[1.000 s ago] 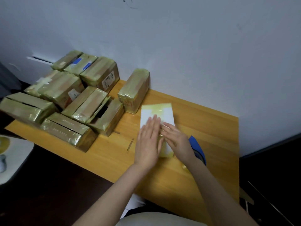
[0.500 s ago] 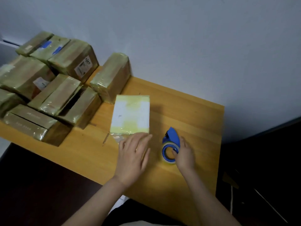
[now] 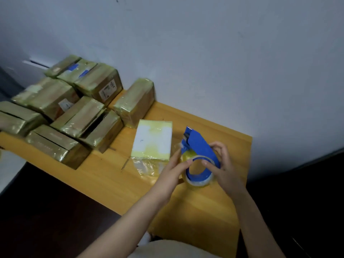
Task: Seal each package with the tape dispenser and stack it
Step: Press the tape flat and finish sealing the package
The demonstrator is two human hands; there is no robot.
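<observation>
Package [image 3: 153, 140], white with yellowed tape at both ends, lies flat on the tabletop [image 3: 104, 175], just left of and slightly beyond my hands. Its long axis runs away from me toward the wall [image 3: 223, 62]. At its near end a loose flap of clear film [image 3: 145, 167] spills onto the tabletop beside my left wrist. Both hands are closed on the dispenser [image 3: 200, 151], held above the tabletop to the right of the package. The right hand [image 3: 224, 164] curls round the blue frame and the roll from the right. The left hand [image 3: 175, 169] pinches the roll's left rim, and I cannot tell whether it has the tape's free end. The cutter end points up and away, toward the package's far right corner. The left hand is the nearer of the two to the package, close by its near right corner. I judge it the one to steady the box while the right draws tape along the long axis. Sealed boxes [image 3: 78, 112] are heaped at the far left, well apart from the hands.
</observation>
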